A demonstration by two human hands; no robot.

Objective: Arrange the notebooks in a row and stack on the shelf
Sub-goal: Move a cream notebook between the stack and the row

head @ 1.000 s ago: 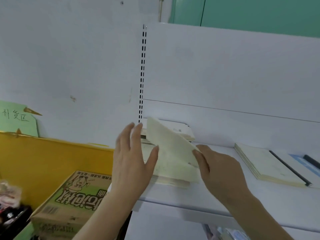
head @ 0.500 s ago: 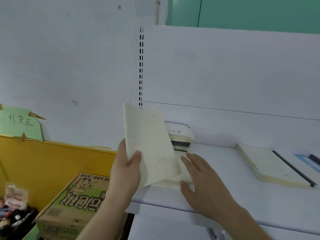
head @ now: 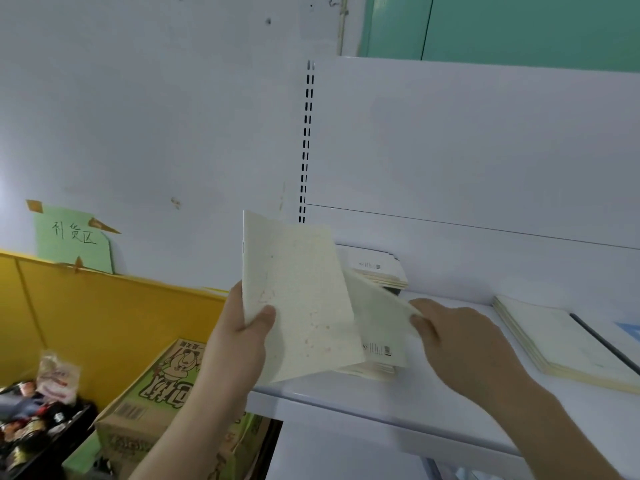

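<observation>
Cream notebook [head: 298,299] stands near upright in our left hand [head: 239,341], pinched at its left edge, thumb on the cover, long axis vertical. Our right hand [head: 460,344] pinches a second notebook [head: 377,320], tilted off the front stack [head: 374,370] on the shelf [head: 346,407]. That stack lies directly below both grips, nearer the right hand.

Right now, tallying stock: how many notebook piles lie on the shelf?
3: one under the lifted cover by the right hand, front pile; back pile; right pile. More may lie past the frame.
</observation>
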